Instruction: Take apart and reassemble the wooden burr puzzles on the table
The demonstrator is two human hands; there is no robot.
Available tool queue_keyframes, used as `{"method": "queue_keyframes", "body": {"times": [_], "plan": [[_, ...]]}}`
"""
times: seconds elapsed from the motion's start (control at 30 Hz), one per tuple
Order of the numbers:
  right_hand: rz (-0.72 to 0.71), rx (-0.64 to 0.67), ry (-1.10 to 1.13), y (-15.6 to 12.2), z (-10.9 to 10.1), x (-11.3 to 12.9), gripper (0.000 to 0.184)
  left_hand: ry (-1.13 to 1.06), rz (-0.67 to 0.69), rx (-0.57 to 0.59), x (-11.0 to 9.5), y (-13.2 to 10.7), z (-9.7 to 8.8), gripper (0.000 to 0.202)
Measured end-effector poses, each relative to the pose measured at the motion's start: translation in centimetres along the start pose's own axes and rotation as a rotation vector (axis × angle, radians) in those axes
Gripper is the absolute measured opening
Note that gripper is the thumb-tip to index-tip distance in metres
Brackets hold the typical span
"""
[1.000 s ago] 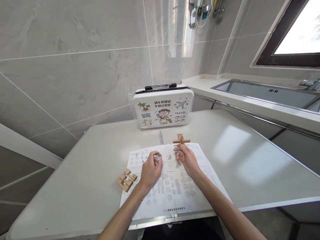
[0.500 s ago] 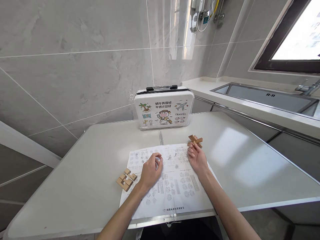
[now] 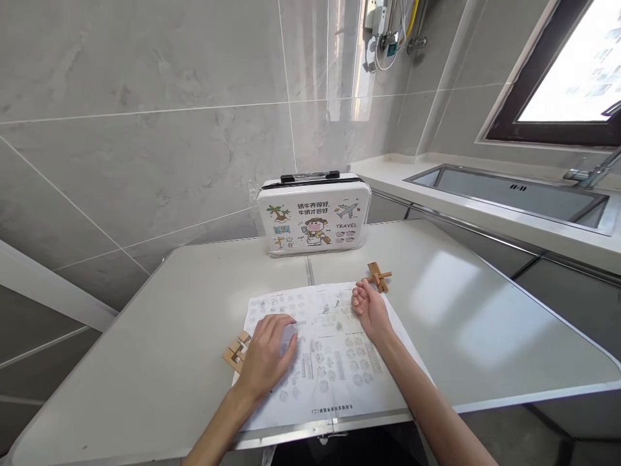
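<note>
1. One printed sheet (image 3: 334,388) lies on one worktop (image 3: 145,349); its fine print is illegible.
2. One wooden cross (image 3: 377,277) rests at the sheet's far right corner.
3. One cluster of wooden blocks (image 3: 236,349), partly hidden, so uncountable, lies at the sheet's left edge.
4. Two hands, over the sheet: the left hand's (image 3: 266,349) fingers and thumb part wide; the right hand's (image 3: 373,314) fingers curl narrow beside the cross, contact unclear.
5. One suitcase (image 3: 315,223) stands beyond the sheet.

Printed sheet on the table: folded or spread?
Spread: the printed sheet lies opened out on the table, diagrams visible across it; the left hand hides part.
</note>
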State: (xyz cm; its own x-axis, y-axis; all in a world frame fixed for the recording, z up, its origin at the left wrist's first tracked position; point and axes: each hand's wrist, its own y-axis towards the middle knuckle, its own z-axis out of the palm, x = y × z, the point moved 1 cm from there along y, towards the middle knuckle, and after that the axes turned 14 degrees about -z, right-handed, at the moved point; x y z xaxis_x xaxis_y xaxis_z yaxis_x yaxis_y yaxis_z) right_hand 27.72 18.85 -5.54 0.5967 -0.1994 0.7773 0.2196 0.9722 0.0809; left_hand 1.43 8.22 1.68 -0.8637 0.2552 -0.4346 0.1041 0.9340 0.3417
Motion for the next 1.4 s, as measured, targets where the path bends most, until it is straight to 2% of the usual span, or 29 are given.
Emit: {"method": "queue_keyframes", "body": {"times": [0.07,0.13,0.27,0.47,0.6,0.73,0.83,0.97,1.13,1.27,1.4], "plan": [[0.003,0.050,-0.058,-0.4,0.7,-0.1,0.039,0.071,-0.077,-0.065,1.7,-1.4,-1.1,0.027],[-0.001,0.110,-0.136,-0.8,1.3,-0.2,0.038,0.133,-0.201,-0.116,3.5,-2.9,-1.9,0.042],[-0.028,0.211,-0.274,-1.3,2.0,-0.3,0.042,0.209,-0.349,-0.174,6.0,-5.2,-2.3,0.067],[-0.056,0.301,-0.390,-1.7,2.5,-0.1,0.046,0.174,-0.532,-0.154,6.9,-5.9,-2.0,0.077],[-0.077,0.348,-0.460,-2.0,2.8,0.3,0.044,0.158,-0.567,-0.120,7.2,-5.7,-2.1,0.081],[-0.096,0.371,-0.502,-2.0,3.0,0.3,0.044,0.140,-0.534,-0.135,7.4,-5.2,-2.3,0.079],[-0.101,0.375,-0.523,-1.9,3.0,0.0,0.043,0.081,-0.453,-0.131,6.4,-3.4,-1.5,0.073],[-0.122,0.392,-0.546,-1.8,2.9,-0.6,0.043,-0.044,-0.234,0.005,3.4,1.0,1.2,0.060],[-0.143,0.411,-0.547,-1.6,2.8,-1.1,0.044,-0.140,-0.026,0.237,0.7,5.5,4.8,0.063],[-0.142,0.430,-0.559,-1.6,2.8,-1.3,0.041,-0.182,-0.008,0.285,0.8,6.3,5.6,0.070],[-0.237,0.479,-0.703,-2.0,2.9,-1.2,0.033,-0.204,0.021,0.291,1.7,6.1,4.7,0.083]]}}
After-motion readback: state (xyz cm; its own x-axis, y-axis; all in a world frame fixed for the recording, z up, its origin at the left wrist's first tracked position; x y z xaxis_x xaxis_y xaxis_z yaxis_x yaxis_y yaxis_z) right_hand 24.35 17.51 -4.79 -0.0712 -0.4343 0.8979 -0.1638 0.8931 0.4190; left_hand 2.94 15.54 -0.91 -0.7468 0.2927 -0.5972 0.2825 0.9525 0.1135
